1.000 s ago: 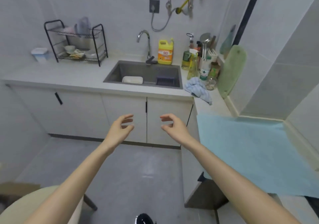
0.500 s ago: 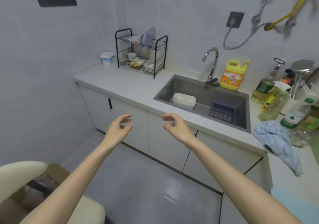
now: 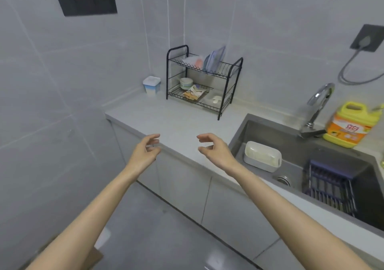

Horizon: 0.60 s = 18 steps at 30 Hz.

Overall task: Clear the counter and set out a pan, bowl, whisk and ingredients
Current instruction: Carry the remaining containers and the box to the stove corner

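Note:
A grey counter (image 3: pixel 178 122) runs along the tiled wall, and both my arms reach out towards its front edge. My left hand (image 3: pixel 144 152) hovers at the edge with its fingers curled apart and nothing in it. My right hand (image 3: pixel 216 150) hangs just over the counter, left of the sink, also with loose empty fingers. At the back stands a black two-tier dish rack (image 3: pixel 202 80) with plates on top and a small bowl (image 3: pixel 186 82) and packets below. No pan or whisk is in sight.
A white lidded tub (image 3: pixel 151 85) stands in the corner left of the rack. The grey sink (image 3: pixel 311 165) holds a white container (image 3: pixel 262 156) and a dark drain basket (image 3: pixel 330 186). A yellow detergent jug (image 3: pixel 347 124) stands beside the tap (image 3: pixel 315 107). Cabinet doors lie below.
The view has swung left and closer to the counter, so the dish rack is now central and the bottles and blue cloth are out of frame. Both hands stay empty, now at the counter edge.

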Available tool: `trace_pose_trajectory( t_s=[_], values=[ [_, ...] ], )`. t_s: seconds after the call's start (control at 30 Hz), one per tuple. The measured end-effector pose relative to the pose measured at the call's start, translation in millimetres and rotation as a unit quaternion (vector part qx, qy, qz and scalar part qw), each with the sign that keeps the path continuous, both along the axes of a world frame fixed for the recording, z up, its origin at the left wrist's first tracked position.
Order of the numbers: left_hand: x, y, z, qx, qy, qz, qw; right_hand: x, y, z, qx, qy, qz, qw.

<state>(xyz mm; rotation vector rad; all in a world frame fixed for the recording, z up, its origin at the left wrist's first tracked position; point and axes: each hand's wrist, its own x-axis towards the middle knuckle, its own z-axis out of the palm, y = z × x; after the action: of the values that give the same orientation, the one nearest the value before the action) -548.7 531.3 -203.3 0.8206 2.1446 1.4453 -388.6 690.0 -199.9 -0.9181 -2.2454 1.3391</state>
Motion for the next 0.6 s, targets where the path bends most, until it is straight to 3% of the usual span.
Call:
trace_pose_trajectory(
  t_s=[0.6],
  values=[
    [-271, 159, -15, -0.005, 0.018, 0.034, 0.999, -274, 159, -27, -0.032, 0.021, 0.023, 0.999]
  ],
)
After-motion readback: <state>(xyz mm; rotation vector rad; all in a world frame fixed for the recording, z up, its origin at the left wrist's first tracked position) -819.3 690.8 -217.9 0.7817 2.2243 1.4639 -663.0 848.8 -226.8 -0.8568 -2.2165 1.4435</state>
